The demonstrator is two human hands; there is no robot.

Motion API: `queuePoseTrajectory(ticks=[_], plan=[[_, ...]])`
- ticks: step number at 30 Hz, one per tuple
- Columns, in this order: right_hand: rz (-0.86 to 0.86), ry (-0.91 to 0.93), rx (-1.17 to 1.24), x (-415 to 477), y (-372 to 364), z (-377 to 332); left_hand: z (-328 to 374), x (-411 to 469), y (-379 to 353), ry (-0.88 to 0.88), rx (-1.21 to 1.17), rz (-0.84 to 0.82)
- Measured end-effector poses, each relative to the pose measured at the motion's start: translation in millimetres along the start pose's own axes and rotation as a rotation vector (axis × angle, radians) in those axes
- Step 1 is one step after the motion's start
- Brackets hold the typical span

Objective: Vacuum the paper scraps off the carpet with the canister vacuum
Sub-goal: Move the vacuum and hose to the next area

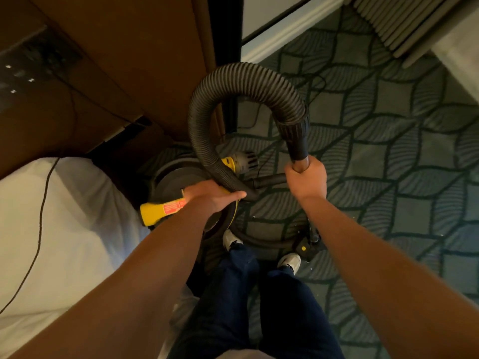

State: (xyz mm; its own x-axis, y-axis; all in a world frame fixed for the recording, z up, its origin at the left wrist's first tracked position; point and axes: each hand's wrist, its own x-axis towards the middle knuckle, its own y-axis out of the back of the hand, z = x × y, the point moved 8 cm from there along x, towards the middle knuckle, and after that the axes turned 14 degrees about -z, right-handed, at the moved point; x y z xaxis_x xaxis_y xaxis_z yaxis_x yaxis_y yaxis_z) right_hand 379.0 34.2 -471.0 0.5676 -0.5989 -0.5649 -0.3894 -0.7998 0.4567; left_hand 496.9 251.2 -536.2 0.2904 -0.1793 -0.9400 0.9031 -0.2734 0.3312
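The dark green carpet with its leaf-and-diamond pattern [388,151] filled the right and far part of the view. A white bedsheet [77,229] lay at the near left, under a brown wooden panel [129,60]. Between bed and carpet stood the grey canister vacuum with a yellow handle [171,182], just beyond the person's shoes. Its black ribbed hose [243,79] arched up from the canister and looped over to the right. The right hand [305,181] was clenched round the dark rigid tube [300,164] at the hose's end, just below the cuff. The left hand [212,196] lay across the yellow handle, touching the hose; whether its fingers curled under the handle could not be told. A black floor head with a yellow dot [309,244] sat on the carpet by the right shoe. Tiny white paper scraps [298,232] were scattered near it and further right. The step seemed to be readying the hose. To do it well, the person would likely need to steady the canister, unkink the loop, and work the nozzle slowly over each fleck, since pieces that small hide easily in the pattern.
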Motion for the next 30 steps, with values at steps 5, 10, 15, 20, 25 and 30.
queuePoseTrajectory(ticks=[5, 10, 15, 20, 25, 30], plan=[[0.032, 0.001, 0.042, -8.1, 47.9, 12.2, 48.8, -17.3, 5.9, -0.020, -0.032, 0.042], [0.066, -0.005, 0.091, -13.4, 115.8, 25.0, 112.2, -27.0, 3.8, -0.047, -0.011, 0.072], [0.086, 0.000, 0.082, -15.9, 184.0, 36.5, 189.5, -41.5, -9.0, -0.100, 0.121, 0.097], [0.197, -0.114, 0.078, -20.4, 270.4, 81.9, 268.4, -44.2, -6.5, -0.179, 0.256, 0.138], [0.314, -0.208, 0.077, -26.3, 352.5, 124.2, 351.0, -38.0, -14.1, -0.244, 0.443, 0.137], [0.391, -0.320, 0.139, -26.5, 398.4, 155.7, 431.9, -27.0, -20.9, -0.334, 0.610, 0.111]])
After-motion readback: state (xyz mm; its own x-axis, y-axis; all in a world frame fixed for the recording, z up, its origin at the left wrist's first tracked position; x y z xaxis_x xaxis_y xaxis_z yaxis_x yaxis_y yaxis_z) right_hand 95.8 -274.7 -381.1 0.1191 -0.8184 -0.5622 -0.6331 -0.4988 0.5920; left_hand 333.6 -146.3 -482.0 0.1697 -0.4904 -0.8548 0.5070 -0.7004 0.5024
